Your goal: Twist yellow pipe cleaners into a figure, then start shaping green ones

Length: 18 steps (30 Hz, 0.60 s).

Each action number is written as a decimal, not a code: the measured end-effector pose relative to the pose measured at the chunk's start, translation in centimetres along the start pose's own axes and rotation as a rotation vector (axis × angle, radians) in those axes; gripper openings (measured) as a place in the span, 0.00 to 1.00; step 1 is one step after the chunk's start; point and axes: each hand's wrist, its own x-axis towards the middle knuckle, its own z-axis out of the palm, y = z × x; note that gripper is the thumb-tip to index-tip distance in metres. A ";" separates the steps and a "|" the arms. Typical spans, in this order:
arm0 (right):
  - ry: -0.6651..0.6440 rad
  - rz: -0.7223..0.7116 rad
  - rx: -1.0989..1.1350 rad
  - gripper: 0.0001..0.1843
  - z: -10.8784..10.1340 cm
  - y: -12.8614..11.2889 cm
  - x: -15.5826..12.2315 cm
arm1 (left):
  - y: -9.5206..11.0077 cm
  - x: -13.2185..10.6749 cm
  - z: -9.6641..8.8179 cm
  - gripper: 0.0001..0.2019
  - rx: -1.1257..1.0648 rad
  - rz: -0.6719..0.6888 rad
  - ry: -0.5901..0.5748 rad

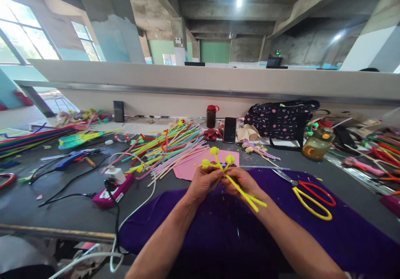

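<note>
Both my hands meet over the purple cloth (200, 225), pinching yellow pipe cleaners (242, 189) where the stems cross. My left hand (203, 182) closes on them from the left, and my right hand (242, 181) grips them from the other side. Round yellow balls (214, 150) top the stems above my fingers, while the loose ends slant down over my right hand. A small bit of blue shows between the fingertips; what it is I cannot make out. Scissors (295, 183) with one red and one yellow handle lie to the right of my right hand.
Several loose coloured pipe cleaners (175, 145) lie behind my hands, partly on a pink sheet (184, 168). A blue glue gun (73, 159) and a magenta power strip (109, 195) with cables are left. A phone (229, 130), dark bottle (211, 116), patterned bag (281, 120) and jug (317, 143) stand behind.
</note>
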 end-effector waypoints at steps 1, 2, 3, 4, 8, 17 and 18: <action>-0.053 0.055 0.058 0.07 -0.1 0.0 0.0 | 0.1 -0.1 0.0 0.09 0.007 0.012 -0.006; -0.086 0.087 0.098 0.08 -0.2 0.0 -0.1 | 0.2 -0.2 0.0 0.08 0.010 0.020 -0.003; -0.100 0.096 0.115 0.08 -0.2 0.1 -0.1 | 0.2 -0.2 0.1 0.08 0.007 0.021 0.008; -0.095 0.077 0.106 0.08 -0.2 0.1 -0.1 | 0.2 -0.3 0.1 0.08 -0.006 0.015 0.018; 0.090 -0.170 -0.183 0.10 0.1 -0.2 -0.2 | 0.2 -0.1 0.0 0.08 -0.138 -0.093 0.027; 0.375 -0.824 -1.380 0.14 1.1 -0.4 -1.4 | 0.2 0.7 -0.9 0.10 -0.173 -0.132 0.119; 0.384 -0.860 -1.473 0.13 1.0 -0.1 -1.3 | 0.0 0.8 -0.9 0.10 -0.151 -0.129 0.121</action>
